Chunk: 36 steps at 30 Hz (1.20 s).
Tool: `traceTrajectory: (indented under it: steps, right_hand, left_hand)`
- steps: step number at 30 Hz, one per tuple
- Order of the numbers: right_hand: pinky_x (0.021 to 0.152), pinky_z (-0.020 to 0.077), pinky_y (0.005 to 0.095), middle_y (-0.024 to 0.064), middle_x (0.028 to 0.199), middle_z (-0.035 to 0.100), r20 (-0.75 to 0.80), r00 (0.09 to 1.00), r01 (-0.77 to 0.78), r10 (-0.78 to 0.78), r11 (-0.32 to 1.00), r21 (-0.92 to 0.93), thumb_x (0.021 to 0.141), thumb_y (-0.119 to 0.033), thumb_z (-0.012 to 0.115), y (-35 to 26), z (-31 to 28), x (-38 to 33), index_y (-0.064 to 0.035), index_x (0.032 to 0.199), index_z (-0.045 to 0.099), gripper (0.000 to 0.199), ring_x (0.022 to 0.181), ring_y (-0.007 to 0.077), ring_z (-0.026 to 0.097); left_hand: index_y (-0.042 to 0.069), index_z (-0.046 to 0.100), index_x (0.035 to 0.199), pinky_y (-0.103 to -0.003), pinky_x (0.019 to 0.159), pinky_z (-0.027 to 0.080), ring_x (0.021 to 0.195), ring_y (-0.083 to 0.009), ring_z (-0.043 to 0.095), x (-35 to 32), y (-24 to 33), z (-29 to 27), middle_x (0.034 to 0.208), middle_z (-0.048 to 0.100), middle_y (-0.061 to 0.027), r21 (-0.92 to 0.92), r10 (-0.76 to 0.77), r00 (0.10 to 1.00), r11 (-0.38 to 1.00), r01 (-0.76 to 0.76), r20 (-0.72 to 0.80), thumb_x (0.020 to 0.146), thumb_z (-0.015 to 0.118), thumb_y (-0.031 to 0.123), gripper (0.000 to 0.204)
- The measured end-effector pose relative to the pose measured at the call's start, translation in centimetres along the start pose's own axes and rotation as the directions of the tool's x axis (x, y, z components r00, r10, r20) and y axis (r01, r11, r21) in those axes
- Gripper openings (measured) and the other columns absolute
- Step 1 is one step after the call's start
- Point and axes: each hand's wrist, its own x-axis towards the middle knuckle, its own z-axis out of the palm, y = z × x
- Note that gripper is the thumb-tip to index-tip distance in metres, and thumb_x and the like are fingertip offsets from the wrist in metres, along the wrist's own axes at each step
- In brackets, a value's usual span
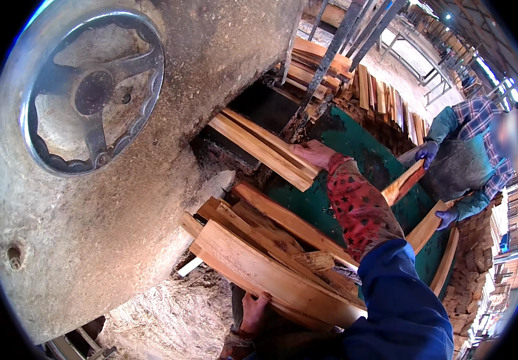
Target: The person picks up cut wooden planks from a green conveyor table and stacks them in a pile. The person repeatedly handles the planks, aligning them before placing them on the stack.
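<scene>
Two long wooden boards [261, 149] lie side by side, their far ends inside a dark opening in the machine. My right hand [313, 154], in a red patterned sleeve, grips them near their outer ends; its fingertips are partly hidden. Below, a loose pile of rough wooden strips [259, 225] rests beside the machine. At the near side of that pile is a wide, slightly curved wooden plank [253, 258]. My left hand [254, 312] holds the plank's lower edge from beneath, thumb showing and the other fingers mostly hidden.
A large machine casing [175, 198] with a handwheel [94, 93] fills the left. Across the green worktable [349, 141], a gloved co-worker [472, 150] holds wooden pieces. Stacked wood [385, 99] stands behind the table, and sawdust [163, 321] covers the floor below.
</scene>
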Motion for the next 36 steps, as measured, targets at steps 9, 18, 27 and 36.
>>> traceTrajectory:
  steps: [9,18,27,36]
  right_hand:
    - [0.08,0.0474,0.033,0.0115,0.096,0.068,-0.065,0.997,0.051,-0.048,0.998,0.043,0.077,-0.065,0.063,3.4,-2.8,-0.6,-0.005,0.111,0.069,0.069,0.089,0.019,0.06]
    - [0.074,0.0473,0.0336,0.0087,0.091,0.068,-0.112,0.978,0.192,-0.178,0.973,0.128,0.08,-0.056,0.066,6.8,-1.5,-1.9,-0.0047,0.108,0.07,0.059,0.08,0.0186,0.059]
    - [0.074,0.0484,0.0289,0.0073,0.084,0.068,-0.172,0.981,0.08,-0.085,0.996,-0.033,0.077,-0.03,0.073,11.3,-9.1,-10.0,0.0001,0.112,0.066,0.046,0.081,0.0116,0.06]
    - [0.083,0.0495,0.0331,0.014,0.101,0.061,-0.67,0.72,0.107,-0.183,0.982,-0.154,0.064,-0.009,0.077,19.5,-0.5,-25.4,-0.0005,0.119,0.06,0.058,0.093,0.0244,0.062]
  left_hand:
    - [-0.009,0.057,0.112,-0.035,0.084,0.048,0.096,-0.023,0.061,0.0,-0.4,-0.3,0.103,0.066,-0.0164,0.078,-0.02,1.0,0.997,0.021,-0.018,0.074,0.074,0.049,0.071]
    - [-0.01,0.055,0.114,-0.035,0.085,0.046,0.096,-0.0226,0.059,-0.4,0.4,0.4,0.104,0.064,-0.0163,0.079,-0.085,0.994,0.993,0.09,-0.071,0.076,0.073,0.045,0.069]
    - [-0.008,0.051,0.119,-0.037,0.089,0.043,0.101,-0.0235,0.054,-0.3,0.4,0.5,0.113,0.058,-0.0175,-0.037,-0.018,1.0,0.999,0.018,0.012,0.078,0.07,0.052,0.075]
    - [-0.006,0.044,0.121,-0.042,0.088,0.042,0.101,-0.0263,0.051,-0.1,-1.8,-0.3,0.114,0.051,-0.0171,0.12,0.002,1.0,0.993,-0.004,0.015,0.083,0.064,0.05,0.07]
